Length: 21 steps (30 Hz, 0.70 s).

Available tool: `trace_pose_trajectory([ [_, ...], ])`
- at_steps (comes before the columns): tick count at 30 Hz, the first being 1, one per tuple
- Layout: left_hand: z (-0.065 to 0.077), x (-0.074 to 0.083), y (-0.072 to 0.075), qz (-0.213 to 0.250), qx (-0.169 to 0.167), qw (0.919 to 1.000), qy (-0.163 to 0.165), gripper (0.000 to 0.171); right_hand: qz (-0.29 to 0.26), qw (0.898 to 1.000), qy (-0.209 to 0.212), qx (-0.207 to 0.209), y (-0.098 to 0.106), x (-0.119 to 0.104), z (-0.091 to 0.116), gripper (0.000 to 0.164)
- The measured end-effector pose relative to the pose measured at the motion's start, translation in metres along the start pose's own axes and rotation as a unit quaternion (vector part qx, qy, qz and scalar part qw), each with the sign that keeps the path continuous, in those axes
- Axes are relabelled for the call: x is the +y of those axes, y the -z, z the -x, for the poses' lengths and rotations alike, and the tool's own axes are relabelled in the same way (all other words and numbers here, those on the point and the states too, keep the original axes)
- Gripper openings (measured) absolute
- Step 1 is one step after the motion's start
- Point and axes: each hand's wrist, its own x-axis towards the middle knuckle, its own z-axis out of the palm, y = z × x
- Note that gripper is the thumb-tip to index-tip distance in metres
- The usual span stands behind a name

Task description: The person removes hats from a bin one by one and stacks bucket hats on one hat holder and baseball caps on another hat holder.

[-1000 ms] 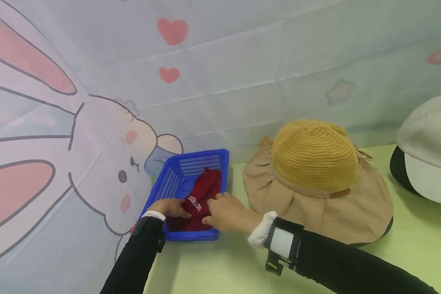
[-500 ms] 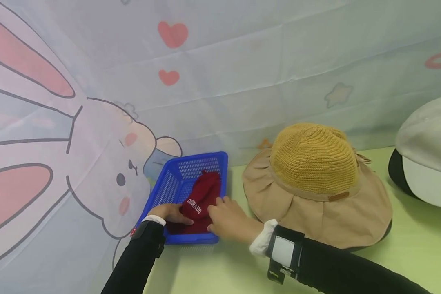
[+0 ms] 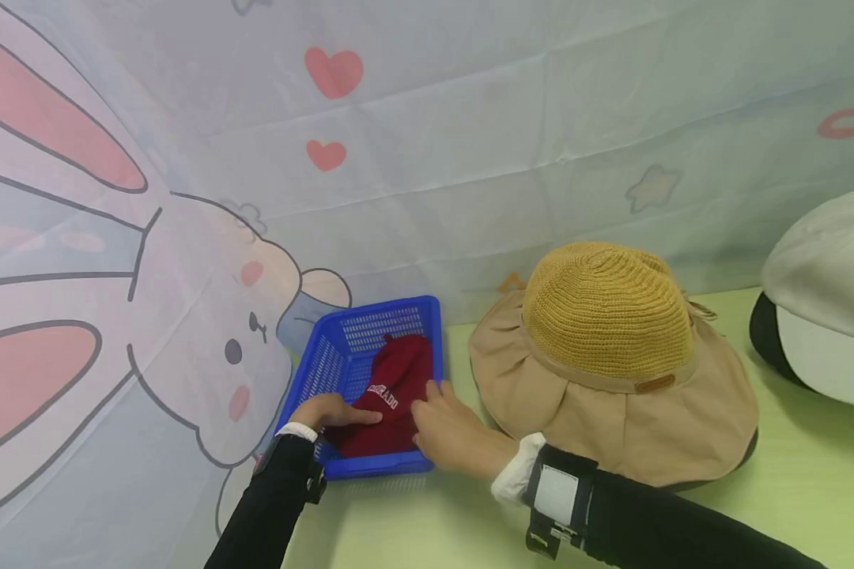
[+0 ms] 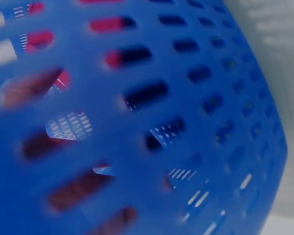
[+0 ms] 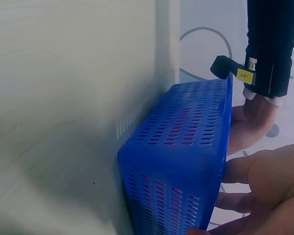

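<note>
A dark red baseball cap [image 3: 391, 383] with white lettering lies inside a blue plastic basket [image 3: 436, 332]. My left hand [image 3: 327, 411] reaches over the basket's left side, its thumb lying across the cap. The other left fingers are hidden in the head view; parts of them show through the slots of the basket [image 4: 186, 98] in the left wrist view. At the right side, my right hand [image 3: 451, 427] grips the rim near the front corner. One fingertip [image 5: 198, 231] shows against the basket's outer wall [image 5: 186, 117] in the right wrist view, the others above the rim.
Right of the basket sits a wide-brimmed hat [image 3: 612, 316] with a yellow knitted crown and a beige brim. A white and black cap [image 3: 821, 292] stands farther right. Printed cloth [image 3: 470, 103] hangs behind and left of the pale green table [image 3: 391, 529].
The cap has turned slightly in the basket, and the basket's front has shifted a little rightward. My left thumb has moved right over the cap; my right hand has shifted slightly right.
</note>
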Motion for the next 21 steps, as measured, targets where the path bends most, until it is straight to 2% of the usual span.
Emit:
trace_pose_trajectory([
  [5, 0.003, 0.007, 0.0, -0.018, 0.035, 0.9992, -0.011, 0.082, 0.003, 1.0, 0.0, 0.004, 0.0, 0.0, 0.001, 0.021],
  [8, 0.007, 0.008, 0.005, -0.015, 0.064, 0.9977, -0.019, 0.073, 0.002, 1.0, 0.012, 0.016, -0.002, 0.001, 0.001, 0.021],
  [11, 0.015, 0.009, 0.017, -0.007, 0.103, 0.9943, -0.026, 0.061, 0.0, 0.999, 0.022, 0.023, -0.003, 0.002, -0.001, 0.022],
  [15, 0.029, 0.007, 0.033, 0.002, 0.173, 0.9834, -0.057, 0.039, -0.024, 1.0, 0.006, 0.01, -0.004, 0.005, -0.003, 0.021],
  [16, 0.031, 0.005, 0.036, 0.029, 0.182, 0.9809, -0.061, 0.034, -0.035, 0.999, -0.002, 0.005, -0.004, 0.005, -0.003, 0.02],
  [18, 0.036, 0.002, 0.039, 0.12, 0.181, 0.9733, -0.074, 0.025, -0.057, 0.998, -0.018, 0.0, -0.005, 0.007, -0.003, 0.02],
  [19, 0.038, 0.001, 0.04, 0.182, 0.172, 0.9653, -0.076, 0.024, -0.066, 0.998, -0.024, -0.001, -0.006, 0.007, -0.003, 0.019],
  [20, 0.039, -0.001, 0.04, 0.249, 0.159, 0.9524, -0.074, 0.023, -0.073, 0.997, -0.027, -0.002, -0.006, 0.008, -0.003, 0.019],
  [21, 0.041, -0.002, 0.04, 0.318, 0.141, 0.9352, -0.068, 0.022, -0.078, 0.997, -0.028, -0.002, -0.006, 0.008, -0.003, 0.019],
])
